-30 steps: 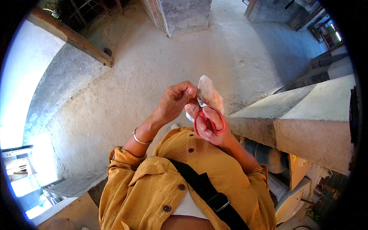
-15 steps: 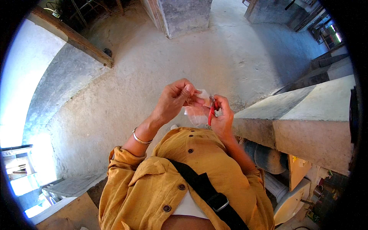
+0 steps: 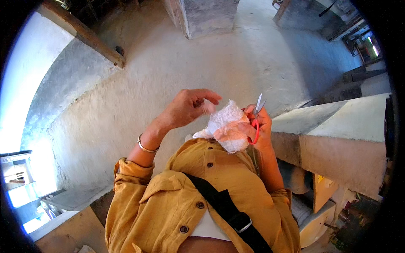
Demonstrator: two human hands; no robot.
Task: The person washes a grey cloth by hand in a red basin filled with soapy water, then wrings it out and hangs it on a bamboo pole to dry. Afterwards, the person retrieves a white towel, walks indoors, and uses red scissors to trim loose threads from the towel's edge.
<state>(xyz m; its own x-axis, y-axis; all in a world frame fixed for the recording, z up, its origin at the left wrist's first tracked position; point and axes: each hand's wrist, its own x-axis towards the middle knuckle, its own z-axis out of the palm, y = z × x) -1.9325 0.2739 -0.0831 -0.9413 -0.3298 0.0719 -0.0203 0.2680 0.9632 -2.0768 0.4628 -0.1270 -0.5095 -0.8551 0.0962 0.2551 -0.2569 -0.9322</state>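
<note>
My right hand (image 3: pixel 262 126) grips a pair of scissors (image 3: pixel 256 131) with red handles, its metal blades pointing up and slightly apart. The same hand also holds a crinkled white, partly see-through bundle (image 3: pixel 230 122) with a pinkish-orange patch, just above my waist. I cannot tell whether the bundle is plastic or cloth. To the left of the bundle, apart from it, is my left hand (image 3: pixel 187 107). Its fingers are bent but spread, the lower ones blurred, with a pale smear beside them. A bangle circles the left wrist.
A concrete ledge (image 3: pixel 337 126) runs along my right side, with a dark round container and a wooden board under it. The grey floor (image 3: pixel 168 67) stretches ahead to a pillar (image 3: pixel 209 19). On the left are a low wall (image 3: pixel 71 71) and a wooden beam (image 3: pixel 90 40).
My left hand has come away from the bundle, its pinch loosened. My right hand has moved right and turned, so the scissor blades show. The bundle now appears larger and fuller in view.
</note>
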